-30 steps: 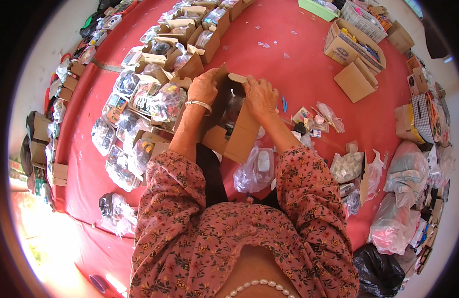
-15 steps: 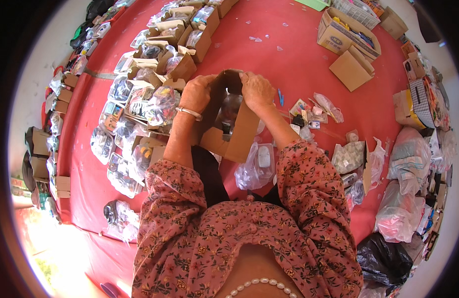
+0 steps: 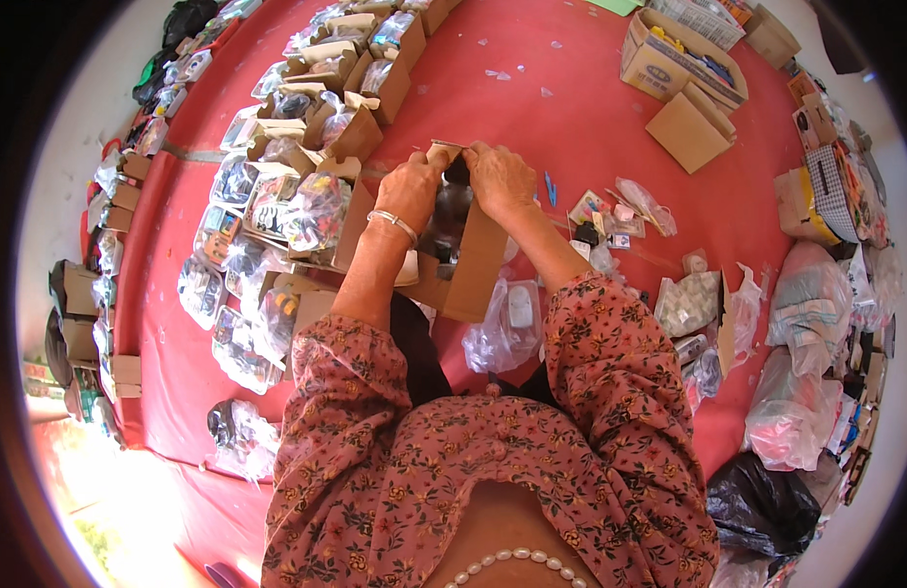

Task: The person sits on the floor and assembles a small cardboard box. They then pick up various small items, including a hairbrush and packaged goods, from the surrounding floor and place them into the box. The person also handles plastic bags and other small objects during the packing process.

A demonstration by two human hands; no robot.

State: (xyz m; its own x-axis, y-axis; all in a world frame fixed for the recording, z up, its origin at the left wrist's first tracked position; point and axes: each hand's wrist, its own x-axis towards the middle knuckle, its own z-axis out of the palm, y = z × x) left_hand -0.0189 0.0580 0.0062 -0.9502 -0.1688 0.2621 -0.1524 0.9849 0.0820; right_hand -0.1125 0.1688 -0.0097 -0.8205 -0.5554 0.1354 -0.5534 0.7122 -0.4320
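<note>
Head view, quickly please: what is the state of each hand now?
Left hand: closed on the flap of the brown cardboard box.
Right hand: closed on the same box's top flap.

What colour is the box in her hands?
Plain brown cardboard box, seen in the head view, held by left hand and right hand.

She wears a loose blouse in dusty rose, printed all over with small dark and mustard flowers and curling leaves. Its sleeves are full and gathered, ending partway down the forearms, well back from each wrist. Just behind her left hand [image 3: 411, 189] a thin silver bangle [image 3: 392, 223] circles the wrist; the wrist behind her right hand [image 3: 500, 179] is bare. A strand of small white pearls [image 3: 512, 563] lies at her neck, above a rounded neckline. Dark fabric shows at her lap between the sleeves.
</note>
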